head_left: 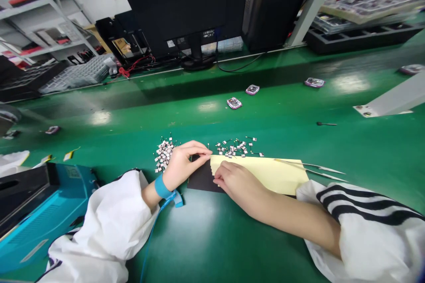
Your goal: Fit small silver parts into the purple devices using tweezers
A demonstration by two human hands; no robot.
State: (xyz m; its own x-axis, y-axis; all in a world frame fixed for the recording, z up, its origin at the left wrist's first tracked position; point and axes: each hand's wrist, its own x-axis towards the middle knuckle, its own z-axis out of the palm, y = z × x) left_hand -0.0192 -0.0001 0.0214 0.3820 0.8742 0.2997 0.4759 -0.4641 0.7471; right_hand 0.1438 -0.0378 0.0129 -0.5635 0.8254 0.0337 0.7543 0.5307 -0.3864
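My left hand (184, 163), with a blue wrist strap (162, 187) and its cord, reaches over a black sheet (201, 172). Its thumb and fingers pinch together at the top left corner of a stack of pale yellow sheets (265, 170); what they hold is too small to name. My right hand (239, 183) rests over the left part of the yellow stack, fingers curled and closed at its stepped edge. Anything in that pinch is hidden. Beside my left hand lies a pile of small white parts with short black leads (164, 154). More such parts (236, 147) are scattered behind the stack.
Metal tweezers (323, 170) lie across the stack's right end. Small purple-edged devices (234, 103) sit farther back on the green bench. A monitor (195, 13) stands behind. At left is a blue and black box (49, 212); at right, a white metal bracket (392, 97).
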